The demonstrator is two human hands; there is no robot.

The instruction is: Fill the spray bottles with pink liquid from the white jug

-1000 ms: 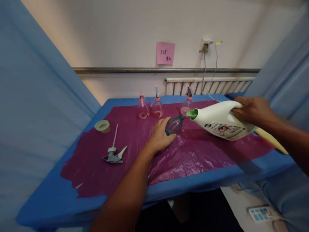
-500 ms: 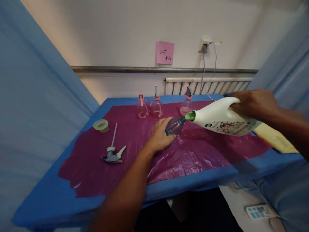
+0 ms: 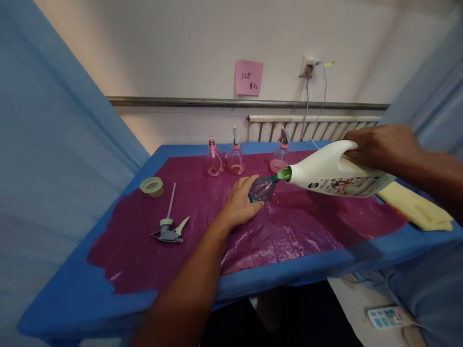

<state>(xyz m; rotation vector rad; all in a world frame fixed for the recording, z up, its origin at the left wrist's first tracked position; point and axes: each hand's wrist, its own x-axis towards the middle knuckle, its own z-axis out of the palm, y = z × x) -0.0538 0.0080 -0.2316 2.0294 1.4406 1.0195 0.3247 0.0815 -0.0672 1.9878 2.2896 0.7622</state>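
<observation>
Well, I see a green cup [image 3: 152,186], then a gray spray top [image 3: 167,232] lying on the purple sheet [image 3: 307,231]. In the middle, the left hand [image 3: 241,202] grips a tipped clear bottle [image 3: 263,189]. Right at its mouth is the green spout [image 3: 285,174] of a white jug [image 3: 325,168], its handle held by the right hand [image 3: 383,147].

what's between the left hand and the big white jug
In the head view, the clear bottle with a green neck is between them, tilted, its base at the left hand and its neck toward the white jug.
</observation>
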